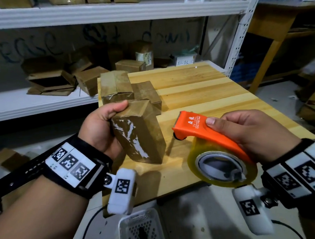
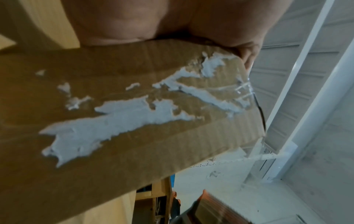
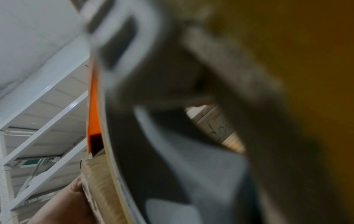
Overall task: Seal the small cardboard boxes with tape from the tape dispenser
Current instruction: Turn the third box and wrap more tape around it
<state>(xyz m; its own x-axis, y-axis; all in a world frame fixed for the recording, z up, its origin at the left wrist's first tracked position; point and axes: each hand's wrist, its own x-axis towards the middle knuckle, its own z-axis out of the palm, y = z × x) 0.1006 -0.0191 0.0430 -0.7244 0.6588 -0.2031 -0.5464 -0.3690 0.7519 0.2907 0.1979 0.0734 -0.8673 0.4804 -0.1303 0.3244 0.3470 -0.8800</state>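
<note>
My left hand (image 1: 105, 126) grips a small brown cardboard box (image 1: 139, 133), tilted, its lower end resting on the wooden table (image 1: 197, 91). Torn white label scraps and shiny clear tape cover its near face (image 2: 118, 119). My right hand (image 1: 246, 130) holds the orange tape dispenser (image 1: 199, 129) with its yellowish tape roll (image 1: 222, 165), thumb on top, toothed blade pointing toward the box with a small gap between. In the right wrist view the roll's core (image 3: 172, 136) fills the frame, blurred, with an orange edge (image 3: 93, 113).
Two more taped boxes (image 1: 117, 86) (image 1: 147, 94) lie on the table behind the held one. White metal shelves (image 1: 41, 102) to the left hold several cardboard boxes. A white perforated basket (image 1: 141, 231) sits below the table's near edge.
</note>
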